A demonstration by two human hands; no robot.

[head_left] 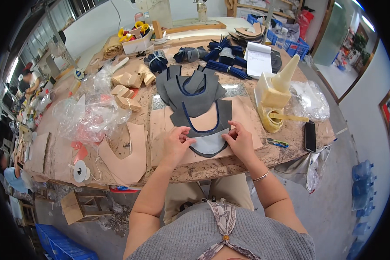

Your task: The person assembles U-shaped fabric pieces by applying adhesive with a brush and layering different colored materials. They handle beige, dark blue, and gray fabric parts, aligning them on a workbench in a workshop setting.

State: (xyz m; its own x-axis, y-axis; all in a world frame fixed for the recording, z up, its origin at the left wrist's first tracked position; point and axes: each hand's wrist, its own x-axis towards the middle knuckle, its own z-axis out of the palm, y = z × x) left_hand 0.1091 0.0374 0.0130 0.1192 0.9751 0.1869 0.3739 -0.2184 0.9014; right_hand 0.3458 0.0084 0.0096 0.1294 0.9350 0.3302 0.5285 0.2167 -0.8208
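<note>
the pale grey curved piece [209, 144] lies at three o'clock from the left hand [176, 144], nine o'clock from the right hand [240, 142]; each, half-curled, holds an end under its thumb.

**Upper limbs: forward reach, near-symmetrical**

Left arm [154, 190] and right arm [268, 187] enter from the near side, bare, elbows bent, forearms converging toward the far side. Left hand [175, 142] and right hand [241, 142] are level, a gap between them. Left thumb points right, index finger curled on its far side. Right thumb points left, index finger reaching far and left. Contact between thumbs and hidden fingertips: undetermined.
</note>
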